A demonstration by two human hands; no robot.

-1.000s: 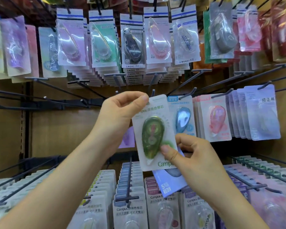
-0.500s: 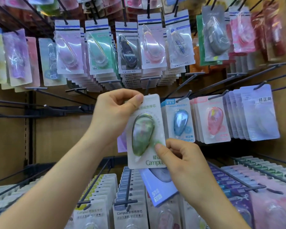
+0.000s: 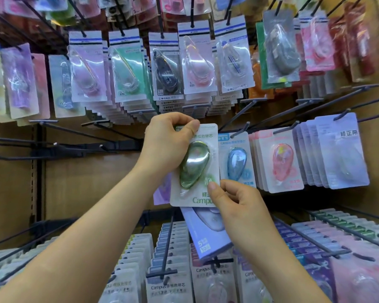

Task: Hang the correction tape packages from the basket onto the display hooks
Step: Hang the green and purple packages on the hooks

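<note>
Free room lies left of the left hand (image 3: 166,147): a bare back panel (image 3: 85,182), crossed only by bare hooks (image 3: 74,132) (thin, dark, jutting forward). Above, the hanging packages (image 3: 169,68) crowd close. The blue package (image 3: 236,162) hangs just right of the green package (image 3: 195,167). Packed lower rows (image 3: 169,259) fill the space beneath.

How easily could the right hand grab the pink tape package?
Probably not yet: the right hand holds the green Campus package and a blue package, though nothing blocks the pink tape package.

Left hand (image 3: 169,145), right hand (image 3: 234,206): pinch grips
</note>
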